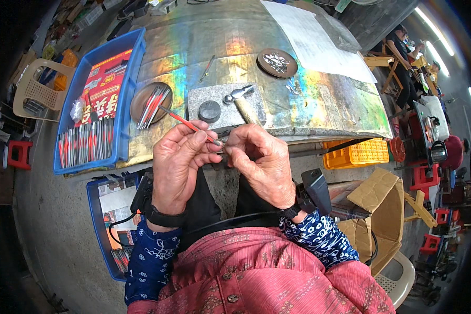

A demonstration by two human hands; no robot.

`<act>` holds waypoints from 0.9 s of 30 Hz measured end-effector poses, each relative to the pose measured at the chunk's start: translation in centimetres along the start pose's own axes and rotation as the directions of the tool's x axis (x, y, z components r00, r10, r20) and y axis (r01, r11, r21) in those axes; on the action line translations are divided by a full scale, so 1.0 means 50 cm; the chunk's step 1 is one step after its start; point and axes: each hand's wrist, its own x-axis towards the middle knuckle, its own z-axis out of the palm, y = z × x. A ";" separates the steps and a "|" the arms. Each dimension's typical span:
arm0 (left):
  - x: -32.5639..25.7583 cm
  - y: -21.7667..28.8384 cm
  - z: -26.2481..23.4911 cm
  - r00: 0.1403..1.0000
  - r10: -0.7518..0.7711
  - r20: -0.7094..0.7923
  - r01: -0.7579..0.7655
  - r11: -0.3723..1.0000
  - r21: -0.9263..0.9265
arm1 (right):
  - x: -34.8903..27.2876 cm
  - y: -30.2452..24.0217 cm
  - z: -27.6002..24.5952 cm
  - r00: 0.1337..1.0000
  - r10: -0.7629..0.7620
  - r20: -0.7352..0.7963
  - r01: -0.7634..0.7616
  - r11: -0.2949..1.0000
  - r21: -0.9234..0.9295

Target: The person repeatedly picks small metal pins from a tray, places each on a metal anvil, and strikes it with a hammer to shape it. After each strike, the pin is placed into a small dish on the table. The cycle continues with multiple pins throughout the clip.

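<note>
My left hand is closed round a thin red stick with a dark section near its lower end. The stick slants from the upper left down toward my right hand. The right fingers are pinched at that end; what lies between them is too small to name. Just beyond my hands is a grey stone slab. A dark round block and a hammer with a pale handle rest on it. Left of the slab, a brown dish holds several red and silver sticks.
A second brown dish holds small silvery pieces. One thin stick lies on the covered table. A blue tray of upright sticks stands left. Below are a blue bin, yellow crate and cardboard box. Another person is far right.
</note>
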 end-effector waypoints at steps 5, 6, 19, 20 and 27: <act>-0.003 -0.004 -0.003 1.000 0.003 -0.012 -0.003 1.000 0.006 | -0.002 0.003 0.004 1.000 0.002 -0.012 -0.002 1.000 0.007; -0.003 -0.004 -0.002 1.000 0.008 -0.014 -0.008 1.000 0.010 | -0.002 0.004 0.005 1.000 -0.001 -0.017 0.001 1.000 0.011; -0.006 -0.016 0.001 0.997 0.066 -0.042 -0.065 0.998 0.026 | -0.005 -0.001 0.020 0.988 -0.052 -0.145 0.027 0.985 -0.171; -0.007 -0.016 -0.001 0.997 0.064 -0.045 -0.063 0.998 0.015 | -0.006 -0.001 0.018 0.988 -0.075 -0.132 0.044 0.974 -0.222; -0.009 -0.025 -0.006 0.997 0.058 -0.043 -0.056 0.998 0.034 | -0.006 0.009 0.023 0.983 -0.156 -0.096 0.113 0.930 -0.350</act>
